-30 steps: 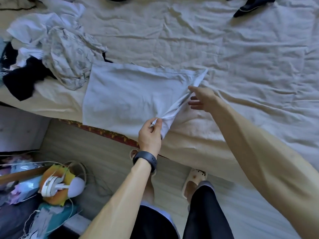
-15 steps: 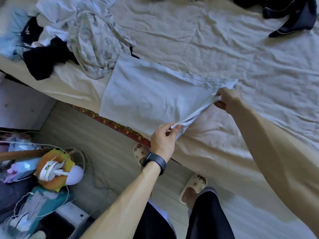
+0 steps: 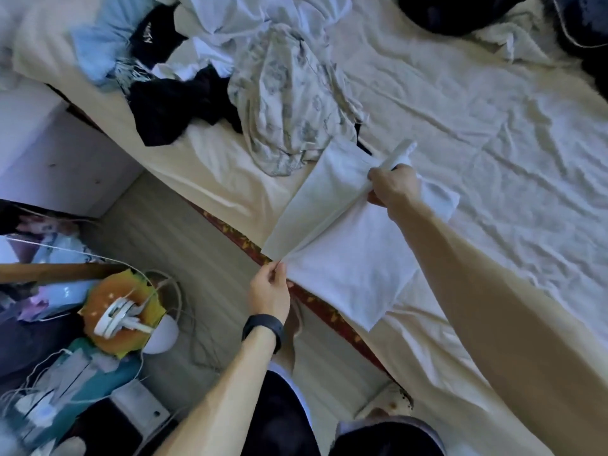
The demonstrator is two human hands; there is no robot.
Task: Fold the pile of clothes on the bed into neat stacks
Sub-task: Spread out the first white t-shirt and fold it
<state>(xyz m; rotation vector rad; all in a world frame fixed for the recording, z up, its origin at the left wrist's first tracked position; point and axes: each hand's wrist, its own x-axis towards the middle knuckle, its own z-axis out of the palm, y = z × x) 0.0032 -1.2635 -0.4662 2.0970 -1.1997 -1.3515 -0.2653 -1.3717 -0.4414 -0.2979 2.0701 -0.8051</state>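
Risks skewing the white garment (image 3: 348, 258), pinched in left hand (image 3: 268, 291) and clutched in right hand (image 3: 393, 185), through uneven pulling.

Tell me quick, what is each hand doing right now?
Left hand: pinches the near edge of the white cloth garment.
Right hand: grips its far edge.
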